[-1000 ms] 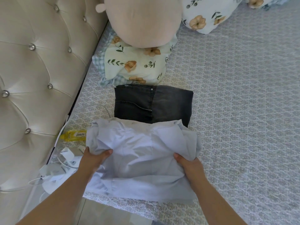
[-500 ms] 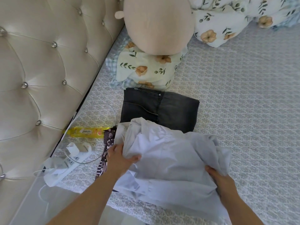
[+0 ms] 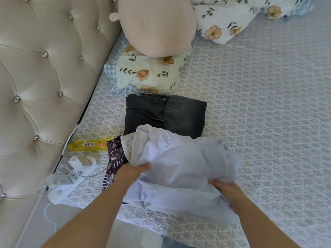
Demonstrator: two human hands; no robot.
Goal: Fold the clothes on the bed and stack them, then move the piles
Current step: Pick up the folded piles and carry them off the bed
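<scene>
A pale blue-white shirt (image 3: 179,163), loosely folded and rumpled, lies at the near edge of the bed. My left hand (image 3: 133,171) grips its left side, thumb on top and fingers tucked under the cloth. My right hand (image 3: 226,189) grips its right side, fingers hidden under the fabric. Just beyond the shirt lie folded dark grey jeans (image 3: 164,115), partly covered by the shirt's far edge. A dark patterned garment (image 3: 114,158) shows from under the shirt's left side.
A tufted cream headboard (image 3: 39,77) runs along the left. Beside it lie a yellow packet (image 3: 87,144) and a white power strip with chargers (image 3: 68,178). A beige plush (image 3: 155,25) sits on a floral pillow (image 3: 148,74). A floral quilt (image 3: 232,18) is bunched far right.
Both hands have shifted the shirt to the right and raised it a little, uncovering the dark patterned garment beneath its left side. The shirt is more rumpled than one second ago.
</scene>
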